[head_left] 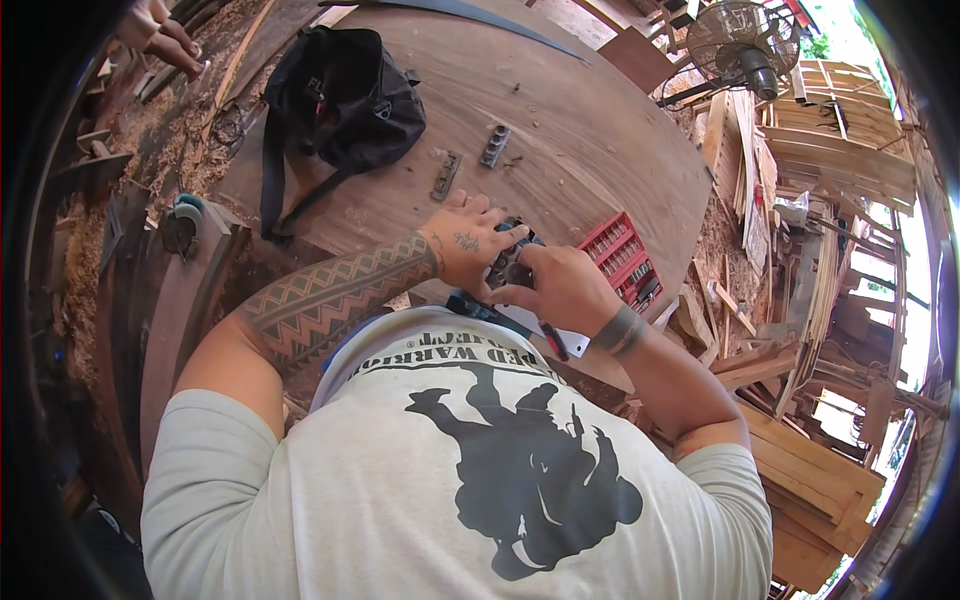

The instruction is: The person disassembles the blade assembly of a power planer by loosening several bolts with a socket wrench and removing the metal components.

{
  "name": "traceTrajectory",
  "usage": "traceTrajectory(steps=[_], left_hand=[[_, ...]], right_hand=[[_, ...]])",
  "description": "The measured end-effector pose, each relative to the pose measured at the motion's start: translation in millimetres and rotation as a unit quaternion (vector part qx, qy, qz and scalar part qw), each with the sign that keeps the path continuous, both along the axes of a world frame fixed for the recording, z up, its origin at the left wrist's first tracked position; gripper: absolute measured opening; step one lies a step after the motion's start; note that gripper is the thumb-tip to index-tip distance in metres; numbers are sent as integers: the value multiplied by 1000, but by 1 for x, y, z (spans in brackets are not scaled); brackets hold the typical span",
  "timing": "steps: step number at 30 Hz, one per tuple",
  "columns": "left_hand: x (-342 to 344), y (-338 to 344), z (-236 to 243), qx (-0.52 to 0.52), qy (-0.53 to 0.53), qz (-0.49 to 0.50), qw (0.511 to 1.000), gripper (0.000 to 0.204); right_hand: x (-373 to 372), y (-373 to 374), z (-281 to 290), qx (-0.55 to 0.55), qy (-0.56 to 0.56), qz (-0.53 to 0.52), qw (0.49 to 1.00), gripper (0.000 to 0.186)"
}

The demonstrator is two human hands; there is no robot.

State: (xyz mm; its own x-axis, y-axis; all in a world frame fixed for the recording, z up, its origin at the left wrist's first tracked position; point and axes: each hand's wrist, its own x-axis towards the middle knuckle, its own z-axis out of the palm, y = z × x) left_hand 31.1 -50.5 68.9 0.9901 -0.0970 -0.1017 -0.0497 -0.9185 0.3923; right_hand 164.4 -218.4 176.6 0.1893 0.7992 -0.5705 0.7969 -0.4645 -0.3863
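Two grips close on the dark part (510, 268) just right of the frame's centre: your left hand (468, 243) curled over one side, your right hand (562, 290) pinching the other. Brace it steady above the surface (590, 120), without nudging the red bit case (612, 250).

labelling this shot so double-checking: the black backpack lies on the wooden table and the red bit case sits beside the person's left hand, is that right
Not quite: the red bit case sits beside the person's right hand, as the head view shows. The black backpack does lie on the wooden table.
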Motion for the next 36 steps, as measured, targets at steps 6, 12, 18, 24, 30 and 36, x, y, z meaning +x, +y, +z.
traceTrajectory(steps=[6, 12, 18, 24, 30, 36], left_hand=[[5, 1, 22, 3, 83, -7, 997, 121], [2, 1, 15, 16, 41, -9, 999, 106], [2, 0, 14, 13, 34, -12, 999, 117], [3, -1, 14, 19, 50, -8, 999, 119], [1, 0, 8, 16, 41, -6, 999, 120], [5, -1, 16, 14, 55, -6, 998, 120]], right_hand=[[25, -7, -13, 274, -69, 247, 927, 46], [23, -7, -5, 191, 114, 23, 975, 43], [52, -22, -37, 70, 353, -77, 930, 39], [45, -17, -30, 60, 322, -120, 937, 35], [43, -14, -28, 77, 285, -97, 950, 30], [45, -15, -37, 183, 249, -32, 951, 27]])
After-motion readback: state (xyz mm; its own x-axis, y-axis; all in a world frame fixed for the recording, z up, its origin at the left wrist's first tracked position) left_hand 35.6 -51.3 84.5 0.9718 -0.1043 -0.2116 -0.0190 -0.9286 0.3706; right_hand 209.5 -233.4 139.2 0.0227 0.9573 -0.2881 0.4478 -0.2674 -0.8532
